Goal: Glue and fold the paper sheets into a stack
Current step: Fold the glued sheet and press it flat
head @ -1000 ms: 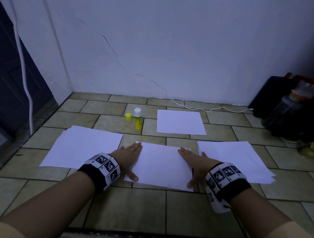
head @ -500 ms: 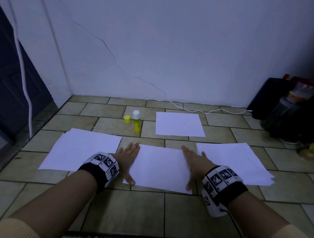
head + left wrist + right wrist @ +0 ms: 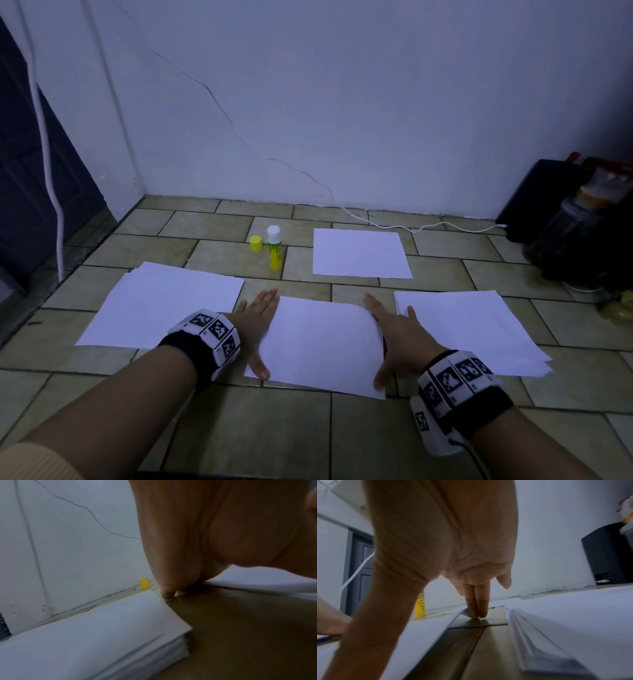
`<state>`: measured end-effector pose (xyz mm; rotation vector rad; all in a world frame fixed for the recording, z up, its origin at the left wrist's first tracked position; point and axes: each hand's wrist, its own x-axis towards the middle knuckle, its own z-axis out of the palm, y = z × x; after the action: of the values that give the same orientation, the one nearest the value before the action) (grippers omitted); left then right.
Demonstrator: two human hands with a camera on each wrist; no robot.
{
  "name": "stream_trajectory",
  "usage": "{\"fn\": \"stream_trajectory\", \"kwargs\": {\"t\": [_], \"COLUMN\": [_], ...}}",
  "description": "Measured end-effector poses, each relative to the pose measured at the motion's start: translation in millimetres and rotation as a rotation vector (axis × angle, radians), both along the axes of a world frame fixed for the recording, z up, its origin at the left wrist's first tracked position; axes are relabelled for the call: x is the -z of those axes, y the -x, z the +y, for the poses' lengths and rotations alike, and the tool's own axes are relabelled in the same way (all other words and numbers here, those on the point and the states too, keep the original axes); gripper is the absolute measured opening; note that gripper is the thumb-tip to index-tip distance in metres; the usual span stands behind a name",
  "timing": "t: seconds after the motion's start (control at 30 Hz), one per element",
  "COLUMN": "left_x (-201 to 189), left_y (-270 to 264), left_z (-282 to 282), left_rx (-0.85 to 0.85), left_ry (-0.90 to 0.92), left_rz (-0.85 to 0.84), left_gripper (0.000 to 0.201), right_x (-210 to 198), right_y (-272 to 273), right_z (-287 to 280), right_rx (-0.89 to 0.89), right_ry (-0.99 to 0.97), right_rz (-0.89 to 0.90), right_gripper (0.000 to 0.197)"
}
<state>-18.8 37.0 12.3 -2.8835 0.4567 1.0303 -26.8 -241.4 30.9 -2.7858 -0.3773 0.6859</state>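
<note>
A white middle sheet [image 3: 322, 346] lies flat on the tiled floor [image 3: 274, 438] near the person, at 6 o'clock in the head view. The left hand [image 3: 255, 323] rests at its left edge with fingers straight and together, thumb spread onto the near left corner; its grip is released, holding nothing. The right hand [image 3: 394, 334] lies along the sheet's right edge, fingers straight, thumb near the near right corner; its grip is also released. In the right wrist view the fingertips [image 3: 478, 613] touch the floor where the sheet's edge curls up slightly against them.

At 9 o'clock of the middle sheet sits a left paper stack [image 3: 164, 305], and at 3 o'clock a right paper stack [image 3: 466, 329], both apart from it. At 12 o'clock, farther off, lies a single far sheet [image 3: 359, 253]. At 11 o'clock a glue stick [image 3: 275, 247] stands upright, uncapped, with its yellow cap [image 3: 256, 244] just beside it on the left. A white cable [image 3: 411, 226] runs along the wall's foot to a black box [image 3: 537, 198] at 2 o'clock.
</note>
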Motion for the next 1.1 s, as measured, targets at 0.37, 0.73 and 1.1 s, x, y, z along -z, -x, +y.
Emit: {"fn": "stream_trajectory", "kwargs": {"t": [0.37, 0.73, 1.1], "left_x": [2.1, 9.7, 16.2], "left_y": [3.1, 0.3, -2.8], "left_z": [0.3, -6.1, -10.9], "left_rx": [-0.010, -0.099, -0.125], "left_ry": [0.039, 0.037, -0.017], "left_rz": [-0.011, -0.001, -0.029], "left_gripper": [0.140, 0.123, 0.124], "right_x": [20.2, -8.1, -51.2], "right_y": [22.8, 20.5, -60.5], "right_z": [-6.6, -19.2, -57.1], "right_rx": [0.456, 0.324, 0.468], "right_ry": [-0.819, -0.763, -0.892], "right_rz": [0.015, -0.082, -0.312], "right_gripper": [0.044, 0.029, 0.039]}}
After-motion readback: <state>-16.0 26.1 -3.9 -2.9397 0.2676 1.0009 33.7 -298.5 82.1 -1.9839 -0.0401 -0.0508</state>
